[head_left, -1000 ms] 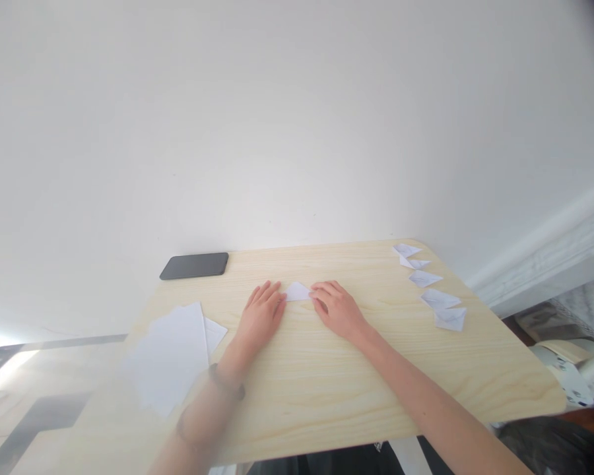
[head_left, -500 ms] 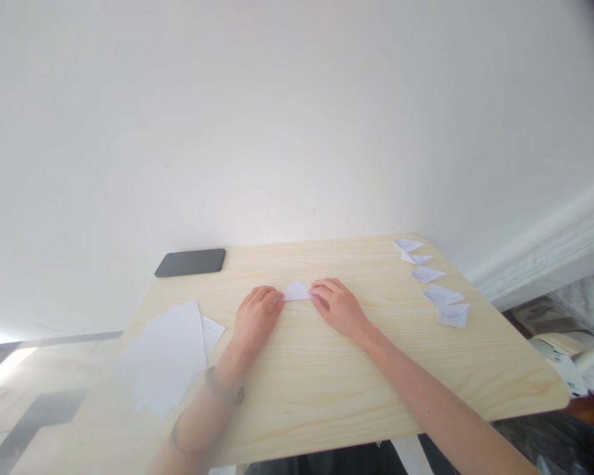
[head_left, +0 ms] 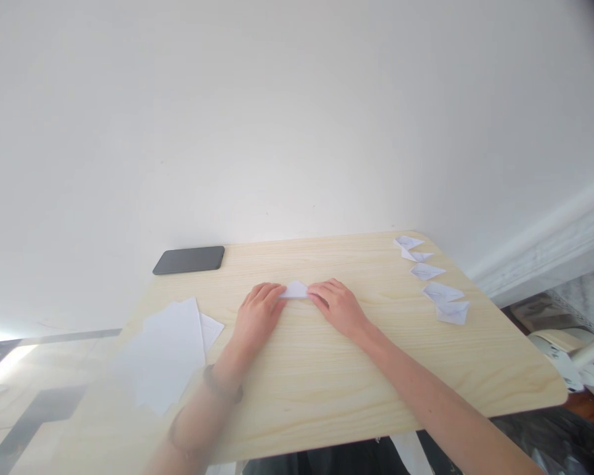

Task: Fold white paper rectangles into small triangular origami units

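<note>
A small folded piece of white paper [head_left: 296, 289] lies near the middle of the wooden table, its peak pointing away from me and its lower edge folded into a narrow strip. My left hand [head_left: 260, 307] pinches the paper's left end between thumb and fingers; a dark band circles that wrist. At the opposite end, my right hand [head_left: 337, 305] pinches the right corner, fingers closed. Both fingertips cover the ends of the paper.
White paper sheets [head_left: 171, 349] are piled on the left of the table [head_left: 297, 396]. A dark phone [head_left: 189, 260] lies at the back left, near the wall. Several folded paper pieces [head_left: 427, 271] form a row along the right side.
The paper's lower edge now shows a narrow folded strip, and less of its peak stands above it. My left fingers have shifted slightly upward along the left end.
</note>
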`<state>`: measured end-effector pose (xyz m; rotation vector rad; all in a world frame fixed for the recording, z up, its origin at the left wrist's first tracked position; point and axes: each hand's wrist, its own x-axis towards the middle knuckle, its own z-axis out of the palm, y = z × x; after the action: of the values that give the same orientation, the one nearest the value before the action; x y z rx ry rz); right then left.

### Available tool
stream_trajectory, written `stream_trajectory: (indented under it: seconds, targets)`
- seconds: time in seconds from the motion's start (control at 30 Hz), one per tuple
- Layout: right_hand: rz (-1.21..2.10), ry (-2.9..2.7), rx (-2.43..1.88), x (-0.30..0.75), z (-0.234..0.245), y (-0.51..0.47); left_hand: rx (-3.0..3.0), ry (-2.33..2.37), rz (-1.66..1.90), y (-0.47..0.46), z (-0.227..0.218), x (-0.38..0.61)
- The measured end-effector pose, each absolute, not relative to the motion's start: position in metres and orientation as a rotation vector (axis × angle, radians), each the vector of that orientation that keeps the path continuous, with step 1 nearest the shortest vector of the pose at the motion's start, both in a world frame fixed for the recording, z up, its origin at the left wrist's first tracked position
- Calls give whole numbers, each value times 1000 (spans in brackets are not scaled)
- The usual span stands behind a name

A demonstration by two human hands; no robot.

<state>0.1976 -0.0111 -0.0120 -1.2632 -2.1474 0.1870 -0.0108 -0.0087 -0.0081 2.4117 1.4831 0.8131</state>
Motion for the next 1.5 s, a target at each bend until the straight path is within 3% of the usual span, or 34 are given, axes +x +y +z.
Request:
stream_trajectory:
  seconds: [0.23, 0.33, 0.43, 0.77, 1.2, 1.5]
  targets:
    - [198, -2083, -1276, 193, -14, -7, 2116, 1466, 954, -2, -12, 2]
    - [181, -2050, -1289, 189, -16, -2, 1530, 1249, 1184, 9, -11, 14]
    - [157, -2023, -1301, 186, -17, 2, 1337, 1166, 1150, 20, -10, 21]
    - [147, -1924, -1372, 186, -18, 5, 1371, 1137, 1098, 18, 0, 22]
    - [719, -1672, -1241, 195, -13, 9, 1364, 929, 1022, 11, 2, 21]
    - [195, -1914, -1013, 188, -16, 2, 970, 954, 941, 16, 1, 21]
